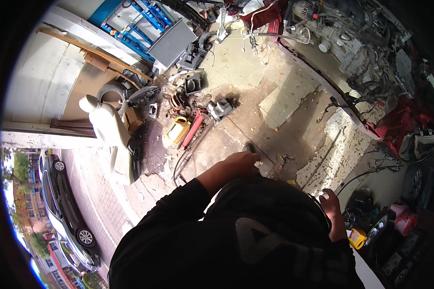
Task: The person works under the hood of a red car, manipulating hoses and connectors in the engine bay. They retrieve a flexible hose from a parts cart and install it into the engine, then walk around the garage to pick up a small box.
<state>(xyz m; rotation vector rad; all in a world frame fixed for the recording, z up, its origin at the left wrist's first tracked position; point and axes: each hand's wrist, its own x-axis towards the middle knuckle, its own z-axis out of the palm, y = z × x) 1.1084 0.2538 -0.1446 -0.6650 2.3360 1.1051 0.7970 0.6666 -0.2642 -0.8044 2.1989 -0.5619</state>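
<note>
Gripping small dark metal part [250, 147] low over stained concrete floor [294, 130]: left hand [238, 163] closed on it. Looks stiff, weighty; hold mid-body. Right hand [332, 204] empty, fingers loosely curled, at hip.

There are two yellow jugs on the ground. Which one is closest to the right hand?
The small yellow jug at lower right, just beside the right hand. The bigger yellow jug lies far off on the left, next to the red cylinder.
</note>
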